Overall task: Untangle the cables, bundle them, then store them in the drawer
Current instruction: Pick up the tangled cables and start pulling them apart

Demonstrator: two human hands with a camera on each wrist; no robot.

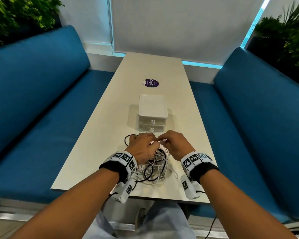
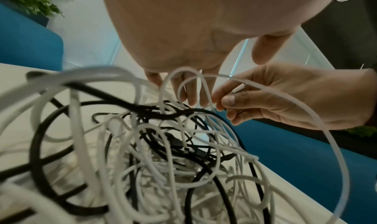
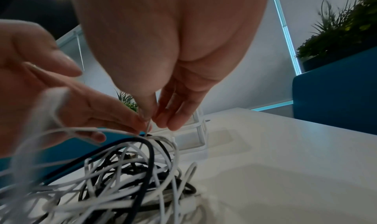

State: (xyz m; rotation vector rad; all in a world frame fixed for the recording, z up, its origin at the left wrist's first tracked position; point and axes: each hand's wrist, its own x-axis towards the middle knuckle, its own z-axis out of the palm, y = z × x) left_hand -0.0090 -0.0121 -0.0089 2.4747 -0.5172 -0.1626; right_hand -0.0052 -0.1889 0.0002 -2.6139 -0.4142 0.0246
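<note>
A tangle of white and black cables (image 1: 154, 168) lies on the table near its front edge, seen close in the wrist views (image 2: 163, 146) (image 3: 132, 171). Both hands hover over its far side, fingertips almost meeting. My left hand (image 1: 143, 145) curls over raised white loops (image 2: 183, 82) and holds them up. My right hand (image 1: 171, 144) pinches a thin white cable (image 2: 240, 88) between thumb and fingertips (image 3: 146, 122). Just behind the hands stands the white two-drawer box (image 1: 152, 107), both drawers closed.
The pale table (image 1: 179, 109) runs away from me, with a purple round sticker (image 1: 151, 83) beyond the box. Blue benches flank it on the left (image 1: 41, 100) and the right (image 1: 257, 118). Green plants stand in both back corners.
</note>
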